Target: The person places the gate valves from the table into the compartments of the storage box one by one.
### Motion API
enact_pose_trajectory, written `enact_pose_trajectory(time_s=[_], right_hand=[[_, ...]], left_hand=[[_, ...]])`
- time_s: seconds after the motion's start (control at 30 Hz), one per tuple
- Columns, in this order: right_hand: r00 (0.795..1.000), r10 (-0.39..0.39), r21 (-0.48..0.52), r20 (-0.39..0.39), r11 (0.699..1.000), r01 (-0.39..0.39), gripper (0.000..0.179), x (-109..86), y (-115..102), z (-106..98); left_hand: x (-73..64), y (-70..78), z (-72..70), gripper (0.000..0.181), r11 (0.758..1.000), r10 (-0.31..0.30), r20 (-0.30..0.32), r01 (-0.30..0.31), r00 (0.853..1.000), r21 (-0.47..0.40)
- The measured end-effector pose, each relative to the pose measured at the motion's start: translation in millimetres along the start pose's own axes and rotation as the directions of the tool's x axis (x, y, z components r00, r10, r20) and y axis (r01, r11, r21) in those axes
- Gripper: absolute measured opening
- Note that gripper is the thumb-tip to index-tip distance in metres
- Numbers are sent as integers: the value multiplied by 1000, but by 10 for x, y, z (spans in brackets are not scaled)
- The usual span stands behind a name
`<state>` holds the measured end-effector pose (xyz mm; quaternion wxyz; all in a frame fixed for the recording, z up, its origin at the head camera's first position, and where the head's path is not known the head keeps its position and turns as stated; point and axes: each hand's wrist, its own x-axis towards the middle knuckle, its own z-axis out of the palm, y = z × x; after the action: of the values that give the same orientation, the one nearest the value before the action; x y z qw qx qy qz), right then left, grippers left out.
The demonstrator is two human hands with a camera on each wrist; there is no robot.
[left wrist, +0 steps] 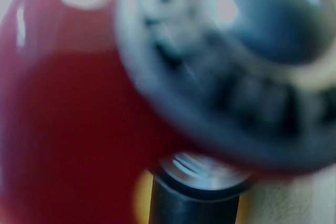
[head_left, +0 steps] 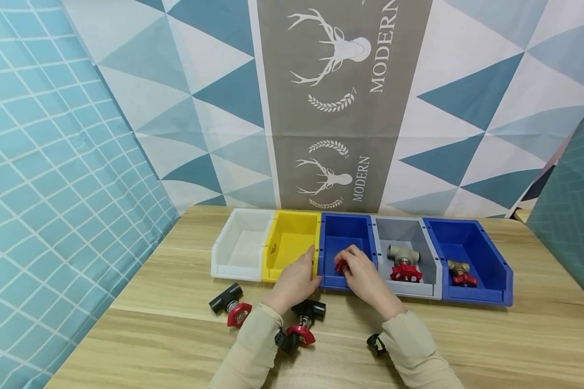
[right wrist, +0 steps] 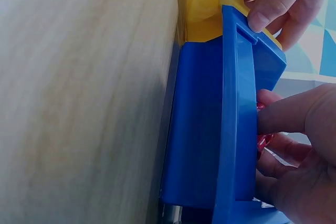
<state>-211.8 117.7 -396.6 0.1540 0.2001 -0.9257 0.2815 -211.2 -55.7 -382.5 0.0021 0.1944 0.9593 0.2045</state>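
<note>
My right hand [head_left: 365, 275] reaches into the middle blue bin [head_left: 340, 232] and pinches a red handwheel [head_left: 341, 266] between thumb and fingers. Whatever is attached below that wheel is hidden by the hand and the bin's front wall. My left hand [head_left: 294, 278] rests at the adjoining rims of the yellow bin [head_left: 294, 237] and blue bin, its thumb on the front corner. Beneath the left wrist lies a black valve [head_left: 309, 309] with a red handwheel. A red handwheel [left wrist: 63, 129] fills the left wrist view, blurred and close.
Another black valve with a red wheel [head_left: 239, 313] lies on the wooden table [head_left: 165, 324] to the left. A white bin [head_left: 243, 243] stands at the row's left end. The grey bin [head_left: 430, 270] holds a grey-beige valve [head_left: 404, 254]; the right blue bin [head_left: 496, 270] holds a brass valve [head_left: 458, 267].
</note>
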Motion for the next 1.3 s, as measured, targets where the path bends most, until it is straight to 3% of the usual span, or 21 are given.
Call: enact_pose_trajectory(time_s=[0.37,0.5,0.67,0.8,0.9,1.0,1.1,1.2,1.3], right_hand=[[995,78,2,60,997,-79,19,4,-28,27],[993,94,-16,71,996,-93,13,-4,-48,19],[993,80,-44,85,996,-76,4,-23,-68,10],[990,84,-69,113,995,-77,10,-48,-82,13],[987,98,-80,127,993,-88,15,-63,-92,18],[986,109,-90,130,991,-98,18,-71,-97,25],[985,115,-101,129,990,-102,19,-74,-97,31],[984,123,-102,126,989,-110,19,-72,-101,31],[984,125,-100,127,989,-112,18,-67,-111,25]], left_hand=[[-10,12,-41,73,1000,0,39,0,999,-10],[-19,20,-70,70,999,19,29,-20,999,27],[-56,59,-181,62,993,44,-31,-40,999,113],[-121,128,-299,51,992,80,-74,-72,994,99],[-192,153,-370,28,987,156,-68,-153,985,53],[-293,143,-407,9,972,233,23,-233,972,12],[-407,123,-398,10,960,276,194,-279,941,-13],[-496,120,-371,14,958,264,355,-286,897,8],[-549,139,-358,21,962,209,440,-264,873,66]])
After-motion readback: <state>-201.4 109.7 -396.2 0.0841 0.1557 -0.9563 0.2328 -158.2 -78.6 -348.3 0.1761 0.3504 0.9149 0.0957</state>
